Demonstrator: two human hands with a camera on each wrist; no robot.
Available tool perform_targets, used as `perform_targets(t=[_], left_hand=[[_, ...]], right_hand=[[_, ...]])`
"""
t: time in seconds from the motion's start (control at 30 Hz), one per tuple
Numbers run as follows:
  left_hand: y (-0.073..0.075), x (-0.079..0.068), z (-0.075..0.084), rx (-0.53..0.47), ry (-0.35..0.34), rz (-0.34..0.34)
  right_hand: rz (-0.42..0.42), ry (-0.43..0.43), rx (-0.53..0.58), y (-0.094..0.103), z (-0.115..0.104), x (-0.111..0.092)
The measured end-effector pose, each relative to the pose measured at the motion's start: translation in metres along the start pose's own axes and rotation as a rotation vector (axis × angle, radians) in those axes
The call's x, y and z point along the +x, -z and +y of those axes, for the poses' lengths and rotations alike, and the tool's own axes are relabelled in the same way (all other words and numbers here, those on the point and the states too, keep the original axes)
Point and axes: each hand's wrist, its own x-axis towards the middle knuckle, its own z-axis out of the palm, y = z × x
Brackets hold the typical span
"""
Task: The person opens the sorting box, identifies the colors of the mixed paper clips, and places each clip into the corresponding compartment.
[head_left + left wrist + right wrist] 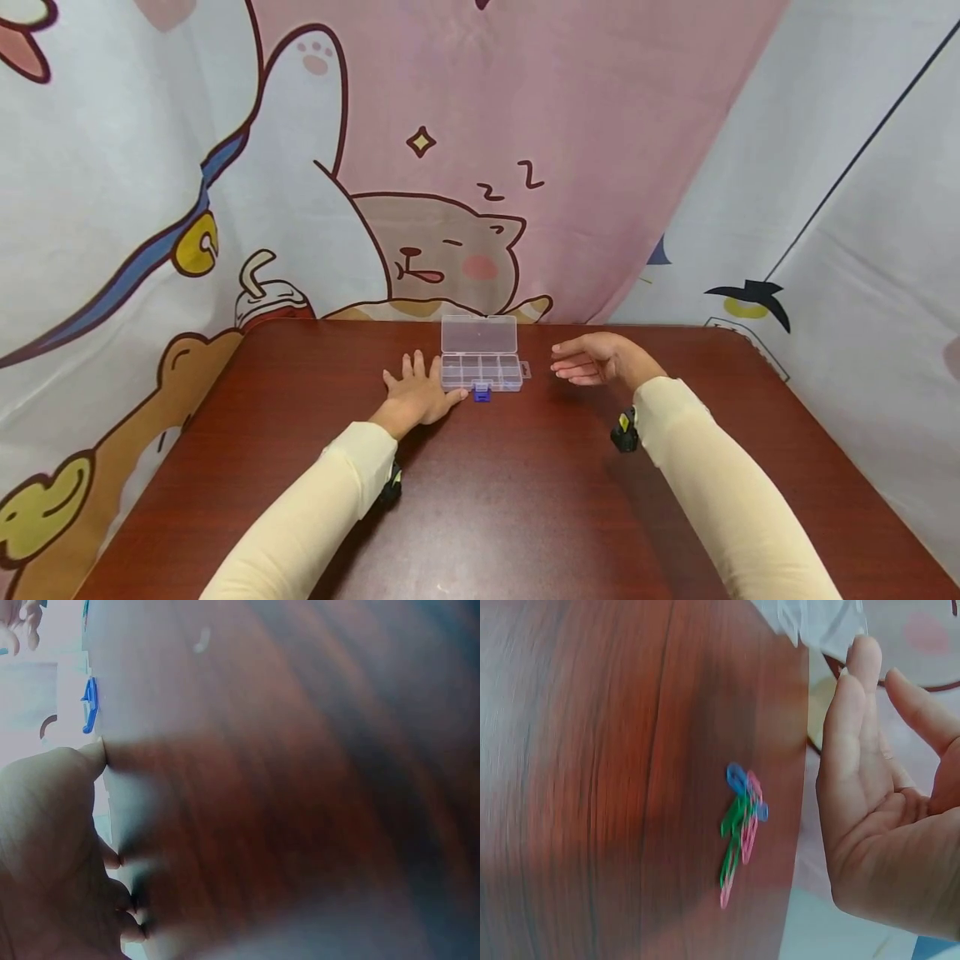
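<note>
A clear plastic compartment box (480, 362) stands near the table's back edge, its lid (480, 335) raised and its blue latch (482, 396) facing forward. My left hand (418, 394) rests spread on the table at the box's left side, thumb close to its front corner; whether it touches the box I cannot tell. To the right of the box my right hand (596, 358) is held above the table, fingers extended and holding nothing. In the right wrist view, a small pile of pink, green and blue paper clips (739, 817) lies on the table near that hand; the head view does not show them.
The reddish-brown wooden table (495, 500) runs back to a cartoon-printed curtain (585, 125), which also hangs along both sides. A hang tab (525, 369) sticks out from the box's right side. Dark wrist cameras (624, 431) sit under both sleeves.
</note>
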Motion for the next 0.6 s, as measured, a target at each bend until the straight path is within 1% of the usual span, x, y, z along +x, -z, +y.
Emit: perform_targets(t=[0.17,0.33,0.47,0.6], left_hand=[[0.001,-0.002,-0.001,-0.007,0.001,-0.001],[0.003,-0.004,-0.002,-0.017,0.003,0.000],[0.003,-0.004,-0.001,-0.020,-0.001,0.004],[0.002,-0.004,-0.001,-0.022,-0.006,0.007]], right_hand=[[0.009,-0.014,-0.021,0.021,0.006,-0.009],[0.042,-0.041,-0.034,0.034,0.019,-0.013],[0.066,-0.056,-0.043,0.038,0.029,-0.012],[0.098,-0.058,-0.048,0.034,0.035,-0.008]])
